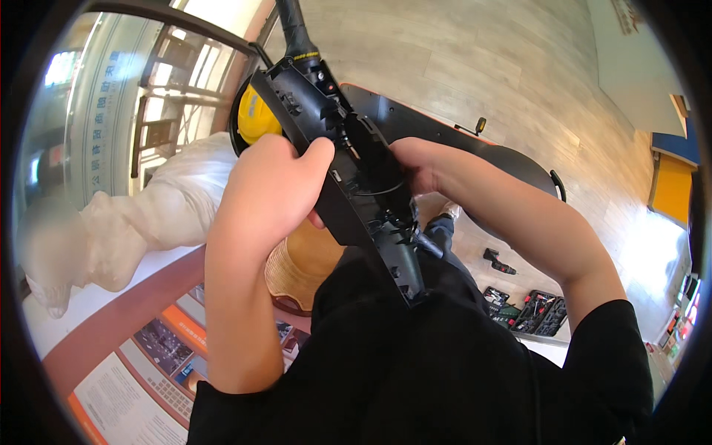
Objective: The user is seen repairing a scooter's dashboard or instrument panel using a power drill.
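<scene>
A long black plastic housing [348, 211] slants across the middle in front of my body, its ribbed, clip-lined inner side facing up. A black tube [293, 30] runs out from its far end. My left hand [278, 174] is closed on its left edge, thumb on top and the other fingers mostly hidden underneath. My right hand [419, 165] grips the right side near a raised dark inner part [374, 167]. Its fingertips are hidden. A yellow round part [257, 117] shows just beyond my left hand. Below the housing spreads a large black rounded panel [512, 159].
On the floor at right lie a cordless drill [499, 261] and an open tool case [540, 313]. A white statue [141, 211] stands at left above a printed display panel [159, 348]. A woven stool [300, 263] is beside my left forearm. Yellow-and-blue furniture [671, 185] stands far right.
</scene>
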Tool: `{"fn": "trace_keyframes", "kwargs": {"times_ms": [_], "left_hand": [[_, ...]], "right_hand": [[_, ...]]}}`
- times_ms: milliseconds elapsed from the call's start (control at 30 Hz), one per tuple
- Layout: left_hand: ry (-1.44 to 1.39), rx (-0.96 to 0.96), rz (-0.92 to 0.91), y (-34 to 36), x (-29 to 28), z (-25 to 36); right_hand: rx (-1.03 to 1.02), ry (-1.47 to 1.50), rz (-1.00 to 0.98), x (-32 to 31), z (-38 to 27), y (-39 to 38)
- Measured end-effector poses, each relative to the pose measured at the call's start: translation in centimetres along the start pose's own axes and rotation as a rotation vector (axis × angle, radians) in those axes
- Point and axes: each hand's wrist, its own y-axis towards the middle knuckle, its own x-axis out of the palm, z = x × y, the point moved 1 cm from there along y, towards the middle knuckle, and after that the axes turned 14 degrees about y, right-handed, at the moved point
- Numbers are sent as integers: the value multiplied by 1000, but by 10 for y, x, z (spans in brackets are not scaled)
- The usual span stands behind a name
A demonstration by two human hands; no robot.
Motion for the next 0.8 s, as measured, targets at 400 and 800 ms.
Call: {"fn": "trace_keyframes", "kwargs": {"times_ms": [400, 800], "left_hand": [[-933, -478, -755, -67, 71, -104], [223, 838, -394, 24, -23, -79]], "right_hand": [[-11, -505, 166, 25, 19, -29], [-224, -209, 148, -2, 49, -51]]}}
